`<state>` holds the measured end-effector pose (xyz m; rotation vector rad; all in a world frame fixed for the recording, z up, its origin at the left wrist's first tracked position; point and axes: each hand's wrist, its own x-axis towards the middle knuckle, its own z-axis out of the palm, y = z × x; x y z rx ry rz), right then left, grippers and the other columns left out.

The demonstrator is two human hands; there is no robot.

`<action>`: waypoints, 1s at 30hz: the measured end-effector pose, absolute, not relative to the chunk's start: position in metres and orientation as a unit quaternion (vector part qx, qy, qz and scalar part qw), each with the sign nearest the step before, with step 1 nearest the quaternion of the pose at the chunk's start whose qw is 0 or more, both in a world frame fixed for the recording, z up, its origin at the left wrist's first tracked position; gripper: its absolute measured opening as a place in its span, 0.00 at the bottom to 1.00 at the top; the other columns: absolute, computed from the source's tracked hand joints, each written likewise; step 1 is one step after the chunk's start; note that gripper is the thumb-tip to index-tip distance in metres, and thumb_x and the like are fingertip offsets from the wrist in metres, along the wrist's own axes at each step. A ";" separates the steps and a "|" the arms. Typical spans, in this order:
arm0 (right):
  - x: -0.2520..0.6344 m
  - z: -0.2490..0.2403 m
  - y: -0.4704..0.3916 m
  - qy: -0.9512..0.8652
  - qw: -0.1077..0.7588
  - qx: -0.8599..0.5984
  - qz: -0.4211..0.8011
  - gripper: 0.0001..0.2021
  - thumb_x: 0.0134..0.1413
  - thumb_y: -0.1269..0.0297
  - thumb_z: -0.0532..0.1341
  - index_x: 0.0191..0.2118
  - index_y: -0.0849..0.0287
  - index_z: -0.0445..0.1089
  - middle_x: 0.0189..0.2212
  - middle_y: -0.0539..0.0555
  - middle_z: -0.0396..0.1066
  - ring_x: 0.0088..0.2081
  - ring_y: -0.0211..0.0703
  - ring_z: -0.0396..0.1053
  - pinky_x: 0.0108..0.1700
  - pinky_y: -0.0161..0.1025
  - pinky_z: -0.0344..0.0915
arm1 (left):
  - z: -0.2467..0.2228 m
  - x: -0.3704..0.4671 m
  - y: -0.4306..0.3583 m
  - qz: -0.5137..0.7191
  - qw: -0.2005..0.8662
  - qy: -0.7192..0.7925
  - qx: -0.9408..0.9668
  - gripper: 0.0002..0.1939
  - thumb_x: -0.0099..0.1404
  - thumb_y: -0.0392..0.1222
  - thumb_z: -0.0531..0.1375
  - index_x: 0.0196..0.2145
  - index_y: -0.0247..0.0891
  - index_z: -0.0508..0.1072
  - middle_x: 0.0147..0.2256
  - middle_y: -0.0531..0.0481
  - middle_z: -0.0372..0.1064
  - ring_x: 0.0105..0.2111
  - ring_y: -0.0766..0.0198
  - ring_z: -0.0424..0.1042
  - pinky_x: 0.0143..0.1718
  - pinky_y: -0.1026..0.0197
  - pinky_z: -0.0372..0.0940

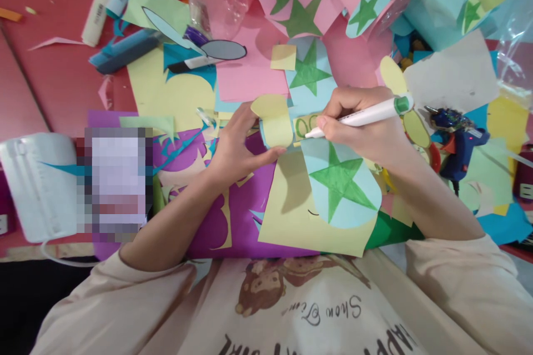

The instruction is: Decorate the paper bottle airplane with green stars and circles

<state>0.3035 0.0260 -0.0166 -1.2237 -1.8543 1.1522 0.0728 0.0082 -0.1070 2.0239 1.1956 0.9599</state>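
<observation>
My right hand [358,116] grips a white marker [366,115] with a green end, its tip low over a small yellow paper strip [300,128]. Green ring shapes are drawn on that strip, partly covered by my fingers. My left hand [239,147] holds the left side of a paper cut-out, thumb stretched below a curled pale yellow piece [277,122] and fingertips partly hidden behind it. Light blue rounded pieces with green stars lie above [310,69] and below [343,183] the strip. Under the lower one is a pale yellow sheet [287,208].
A blue glue gun [460,150] lies at right beside a grey-white card [453,75]. Scissors [225,49] and capped markers [100,5] are at upper left. A white device [39,186] and a blurred screen [119,180] sit left. Pink star-decorated paper [300,5] fills the back.
</observation>
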 end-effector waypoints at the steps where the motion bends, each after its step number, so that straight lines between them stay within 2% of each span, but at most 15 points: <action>1: 0.303 -0.017 0.026 -0.701 0.317 -0.464 0.439 0.19 0.49 0.61 0.65 0.18 0.55 0.55 0.15 0.45 0.55 0.20 0.34 0.53 0.20 0.36 0.51 | -0.107 0.073 0.008 0.359 0.297 0.452 0.761 0.30 0.59 0.63 0.62 0.53 0.43 0.66 0.51 0.42 0.68 0.50 0.50 0.71 0.49 0.49 0.70; 22: 0.307 -0.022 0.025 -0.709 0.327 -0.458 0.426 0.15 0.53 0.59 0.64 0.21 0.55 0.60 0.17 0.45 0.61 0.21 0.34 0.57 0.21 0.36 0.51 | -0.111 0.073 0.009 0.373 0.290 0.453 0.756 0.30 0.57 0.64 0.62 0.51 0.45 0.66 0.45 0.44 0.68 0.45 0.51 0.72 0.45 0.48 0.71; 30: 0.306 -0.023 0.024 -0.715 0.337 -0.452 0.412 0.14 0.56 0.60 0.63 0.22 0.55 0.63 0.18 0.46 0.63 0.21 0.34 0.57 0.21 0.36 0.52 | -0.112 0.073 0.010 0.373 0.298 0.458 0.750 0.31 0.56 0.66 0.62 0.50 0.45 0.67 0.45 0.43 0.68 0.46 0.51 0.71 0.46 0.49 0.71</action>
